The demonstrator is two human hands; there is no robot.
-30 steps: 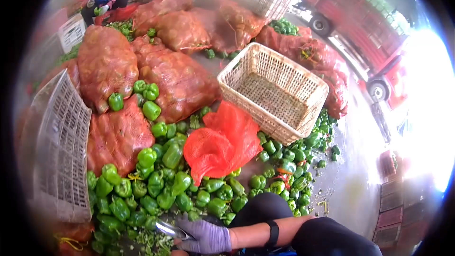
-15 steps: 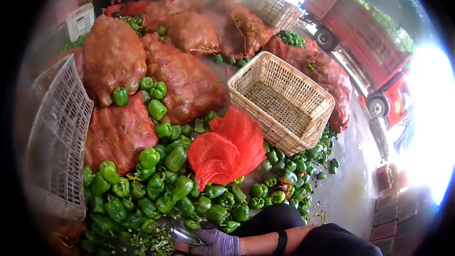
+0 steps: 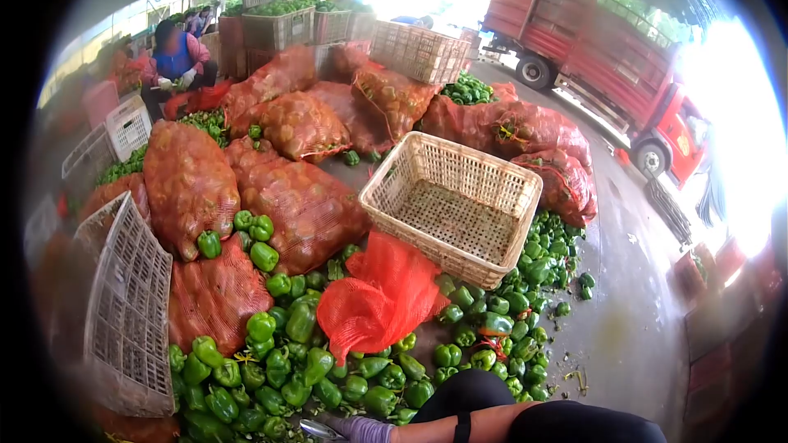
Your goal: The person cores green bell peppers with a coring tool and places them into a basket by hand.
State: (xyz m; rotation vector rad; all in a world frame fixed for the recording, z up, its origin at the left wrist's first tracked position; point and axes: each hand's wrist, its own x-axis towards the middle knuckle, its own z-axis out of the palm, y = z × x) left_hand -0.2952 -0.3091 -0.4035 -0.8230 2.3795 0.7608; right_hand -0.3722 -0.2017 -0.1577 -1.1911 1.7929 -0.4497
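Observation:
My right hand (image 3: pixel 365 428), in a purple-grey glove, shows at the bottom edge, partly cut off by the frame. It is closed on a shiny metal tool (image 3: pixel 318 429), whose exact kind I cannot make out. Many green bell peppers (image 3: pixel 379 401) lie in a heap just beyond the hand. A crumpled red mesh bag (image 3: pixel 373 299) rests on top of the peppers. My left hand is out of view.
Behind the red mesh stands a beige plastic crate (image 3: pixel 443 250). A grey crate (image 3: pixel 131 312) is tilted at the left. Full mesh sacks (image 3: pixel 193 184) lie behind. Further off are a seated person (image 3: pixel 172 57), stacked crates (image 3: pixel 283 29) and a red truck (image 3: pixel 591 49).
The view has tipped upward, so the scene sits lower and more background shows. My right hand and the metal tool have slid down toward the bottom edge and left.

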